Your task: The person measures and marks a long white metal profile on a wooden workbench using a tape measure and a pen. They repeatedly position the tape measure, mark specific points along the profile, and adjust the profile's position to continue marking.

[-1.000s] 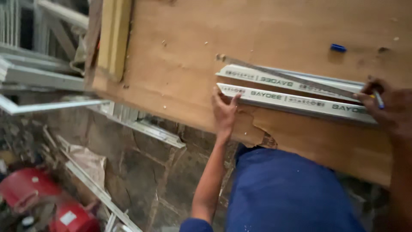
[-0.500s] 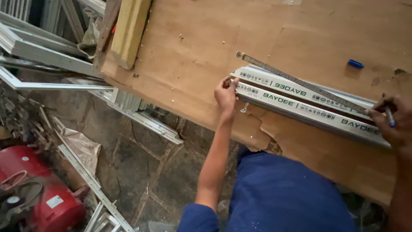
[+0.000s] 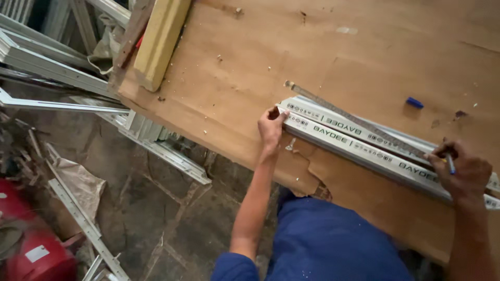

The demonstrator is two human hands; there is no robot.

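White plastic profiles (image 3: 364, 148), two of them side by side, lie slantwise on the bench (image 3: 312, 57). The left hand (image 3: 272, 126) has its fingers curled on the profiles' near end, pressing it down. The right hand (image 3: 463, 171) is closed round one blue pen (image 3: 450, 163), whose tip touches the profiles toward their far end. One long metal ruler (image 3: 354, 117) lies along the profiles' far edge, its tip jutting past the left hand's end. One blue cap (image 3: 415, 102) sits on the bench beyond the profiles, well apart from them. One yellow wood block (image 3: 161, 39) rests at the bench corner, far from the profiles on the left-hand side. Below the bench, on that same side, several white frame lengths (image 3: 57, 78) lean and lie on the stone floor (image 3: 156, 208); their count is unclear. One red tank (image 3: 31, 250) stands on the floor farthest from the profiles.
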